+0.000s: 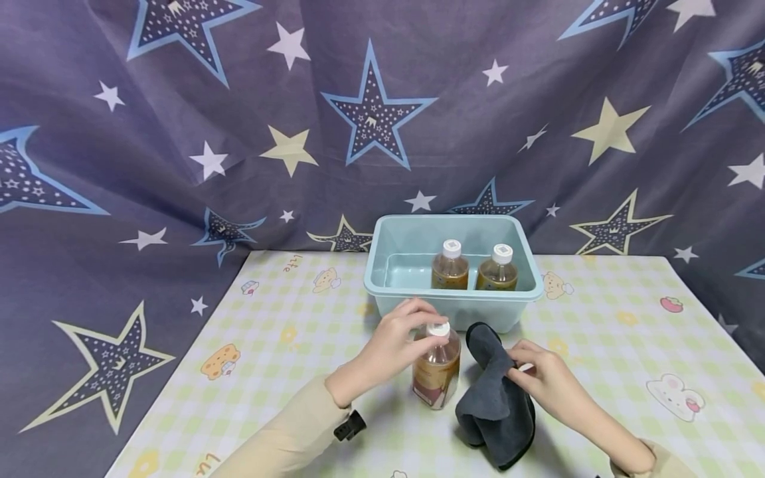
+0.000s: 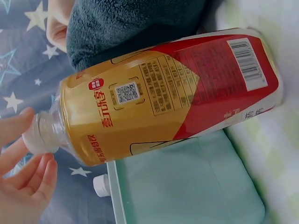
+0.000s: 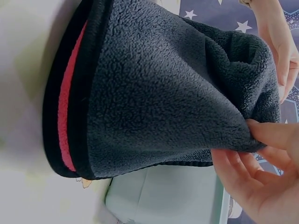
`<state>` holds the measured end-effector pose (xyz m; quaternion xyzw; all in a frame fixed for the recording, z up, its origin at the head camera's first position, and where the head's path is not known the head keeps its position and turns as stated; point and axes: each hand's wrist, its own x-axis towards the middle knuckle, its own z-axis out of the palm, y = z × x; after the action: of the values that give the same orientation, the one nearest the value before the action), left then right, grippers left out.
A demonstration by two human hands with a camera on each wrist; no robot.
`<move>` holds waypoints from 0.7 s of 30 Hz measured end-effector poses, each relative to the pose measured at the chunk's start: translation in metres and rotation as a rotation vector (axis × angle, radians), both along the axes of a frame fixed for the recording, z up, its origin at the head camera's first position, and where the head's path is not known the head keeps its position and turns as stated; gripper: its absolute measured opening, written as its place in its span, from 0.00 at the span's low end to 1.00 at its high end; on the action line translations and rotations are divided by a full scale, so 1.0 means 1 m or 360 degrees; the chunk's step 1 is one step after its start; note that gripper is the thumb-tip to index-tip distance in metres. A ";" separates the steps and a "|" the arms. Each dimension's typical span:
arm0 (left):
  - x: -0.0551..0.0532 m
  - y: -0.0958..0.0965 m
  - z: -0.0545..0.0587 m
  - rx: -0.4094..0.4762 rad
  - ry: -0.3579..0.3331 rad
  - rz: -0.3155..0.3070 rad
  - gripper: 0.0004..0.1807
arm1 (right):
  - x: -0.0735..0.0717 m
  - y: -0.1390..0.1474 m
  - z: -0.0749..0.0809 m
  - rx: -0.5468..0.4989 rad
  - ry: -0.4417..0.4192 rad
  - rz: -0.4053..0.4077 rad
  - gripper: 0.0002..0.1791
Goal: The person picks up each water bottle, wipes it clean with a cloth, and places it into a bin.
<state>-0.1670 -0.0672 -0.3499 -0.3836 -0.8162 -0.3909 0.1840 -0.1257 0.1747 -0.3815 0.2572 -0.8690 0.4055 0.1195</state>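
My left hand (image 1: 402, 342) pinches the white cap of a drink bottle (image 1: 437, 372) between thumb and fingers. The bottle stands upright in front of the bin; its gold and red label (image 2: 177, 93) with a QR code and barcode shows in the left wrist view. Right of it, my right hand (image 1: 546, 378) pinches a dark grey fleece cloth (image 1: 499, 405) between thumb and fingers. From there the cloth hangs in folds close beside the bottle. Black trim and a red strip (image 3: 70, 107) run along its edge in the right wrist view.
Behind the hands stands a light blue plastic bin (image 1: 412, 302). In its right half are two more bottles, one (image 1: 450, 269) near the middle and one (image 1: 497, 271) further right. A checked cloth (image 1: 287, 372) with cartoon prints covers the table, and a starry curtain (image 1: 251, 99) hangs behind.
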 end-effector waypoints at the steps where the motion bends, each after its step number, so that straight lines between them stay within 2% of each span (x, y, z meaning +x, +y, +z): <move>1: 0.000 -0.001 0.000 -0.0004 -0.0015 -0.0013 0.12 | 0.000 0.000 0.000 0.0001 -0.0004 0.0002 0.11; 11: -0.003 -0.011 0.000 -0.0063 -0.0086 -0.0172 0.12 | 0.000 -0.001 -0.001 0.0002 -0.0021 0.0032 0.10; 17: -0.003 -0.015 -0.001 -0.0099 -0.0081 -0.0294 0.14 | -0.001 -0.003 0.000 -0.0020 0.0001 0.0076 0.10; 21: -0.003 -0.015 -0.001 -0.0122 -0.0073 -0.0341 0.15 | -0.002 -0.004 -0.001 -0.0022 -0.0001 0.0098 0.09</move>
<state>-0.1699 -0.0826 -0.3509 -0.4664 -0.7888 -0.3856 0.1078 -0.1272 0.1711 -0.3824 0.2828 -0.8579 0.4150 0.1085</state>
